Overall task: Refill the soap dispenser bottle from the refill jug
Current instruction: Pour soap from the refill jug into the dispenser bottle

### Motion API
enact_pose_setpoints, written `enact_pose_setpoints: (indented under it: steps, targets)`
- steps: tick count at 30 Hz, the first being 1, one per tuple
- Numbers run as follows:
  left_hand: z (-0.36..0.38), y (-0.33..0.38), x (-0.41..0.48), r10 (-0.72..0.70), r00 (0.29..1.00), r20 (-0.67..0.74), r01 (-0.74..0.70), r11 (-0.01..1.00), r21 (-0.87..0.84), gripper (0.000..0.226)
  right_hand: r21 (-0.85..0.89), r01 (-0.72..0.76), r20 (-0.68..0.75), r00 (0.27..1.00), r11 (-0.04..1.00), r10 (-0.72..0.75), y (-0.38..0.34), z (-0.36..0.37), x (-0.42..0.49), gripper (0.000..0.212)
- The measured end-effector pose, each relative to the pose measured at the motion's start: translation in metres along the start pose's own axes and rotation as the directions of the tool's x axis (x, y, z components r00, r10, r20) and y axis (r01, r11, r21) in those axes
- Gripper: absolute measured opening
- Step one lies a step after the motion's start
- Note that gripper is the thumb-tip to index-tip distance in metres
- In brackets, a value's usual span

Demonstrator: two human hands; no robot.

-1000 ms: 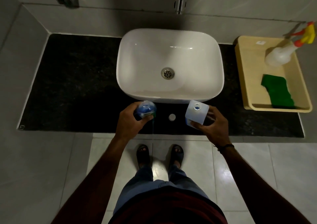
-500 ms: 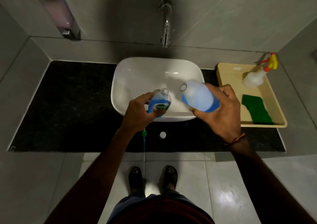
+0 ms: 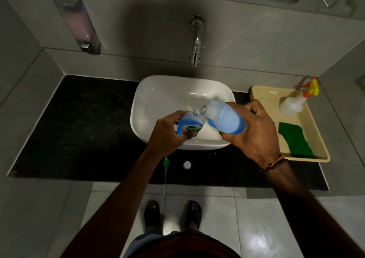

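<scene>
Left hand (image 3: 167, 133): wrapped around the soap bottle (image 3: 190, 124), held over the front of the basin (image 3: 158, 95), neck open and tipped toward 1 o'clock.
Right hand (image 3: 254, 131): clamped on the refill jug (image 3: 225, 117), laid almost flat, spout touching or just beside the bottle neck.
Doing it well: likely best to tip the jug slowly, mouths aligned, bottle steady, over the basin for drips.
Nearby: pump (image 3: 166, 169) and white cap (image 3: 186, 165) on the counter (image 3: 79, 129) at 6 o'clock; tray (image 3: 262, 95) with spray bottle (image 3: 292, 103) and green sponge (image 3: 294, 141) at 3 o'clock.
In the way: nothing visible.
</scene>
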State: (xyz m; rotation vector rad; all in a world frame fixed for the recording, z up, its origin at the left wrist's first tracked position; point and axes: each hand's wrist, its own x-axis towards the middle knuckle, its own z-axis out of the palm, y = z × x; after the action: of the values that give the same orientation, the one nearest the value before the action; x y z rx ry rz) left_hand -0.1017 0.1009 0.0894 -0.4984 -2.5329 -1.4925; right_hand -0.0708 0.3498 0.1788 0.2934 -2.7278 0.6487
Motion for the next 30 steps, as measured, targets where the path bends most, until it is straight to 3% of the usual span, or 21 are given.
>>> enact_pose_setpoints:
  steps: [22, 30]
  targets:
    - [0.003, 0.0, -0.005, -0.067, 0.997, -0.032, 0.067, 0.998, -0.015, 0.06, -0.068, 0.034, 0.087, 0.996, 0.997, -0.028, -0.009, -0.003, 0.012, 0.078]
    - [0.002, -0.001, -0.007, -0.097, 0.995, -0.026, 0.096, 0.995, -0.03, 0.06, -0.156, 0.11, 0.089, 0.991, 0.982, -0.097, -0.014, -0.009, 0.018, 0.078]
